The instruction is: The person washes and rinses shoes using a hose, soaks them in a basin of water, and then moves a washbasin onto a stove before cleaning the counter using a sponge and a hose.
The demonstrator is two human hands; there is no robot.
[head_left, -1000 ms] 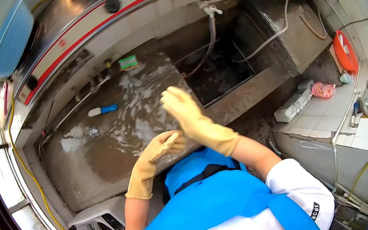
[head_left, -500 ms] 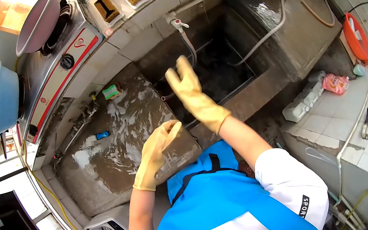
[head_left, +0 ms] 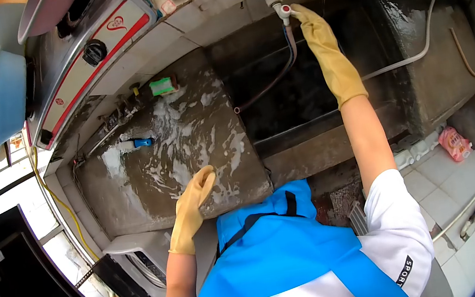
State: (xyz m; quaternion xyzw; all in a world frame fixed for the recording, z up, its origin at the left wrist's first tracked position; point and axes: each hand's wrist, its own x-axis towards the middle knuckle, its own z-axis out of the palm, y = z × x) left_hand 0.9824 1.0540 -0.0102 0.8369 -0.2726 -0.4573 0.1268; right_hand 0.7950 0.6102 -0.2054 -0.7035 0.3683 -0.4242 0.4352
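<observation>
My right hand (head_left: 322, 39), in a yellow rubber glove, reaches over the dark sink basin (head_left: 302, 133). Its fingers close around the handle of the white tap (head_left: 285, 12) on the tiled wall and hide the lever. From the tap, a thin hose (head_left: 275, 78) droops across the basin. My left hand (head_left: 196, 197), gloved the same way, hovers above the near edge of the stone counter (head_left: 111, 202); it holds nothing and its fingers are loosely bent. White suds streak the counter. A green-topped sponge (head_left: 162, 86) and a blue-handled brush (head_left: 141, 142) lie there.
A stove (head_left: 93, 53) with a blue basin (head_left: 9, 98) and a pink basin (head_left: 45, 14) stands at left. On the right, a pale hose (head_left: 413, 58) crosses a raised slab. A pink bag (head_left: 454, 143) lies on the tiled ledge. Below left is a washing machine (head_left: 137, 254).
My right hand has moved up and forward from above the basin to the tap handle. My left hand has shifted only slightly. The head view has turned and moved.
</observation>
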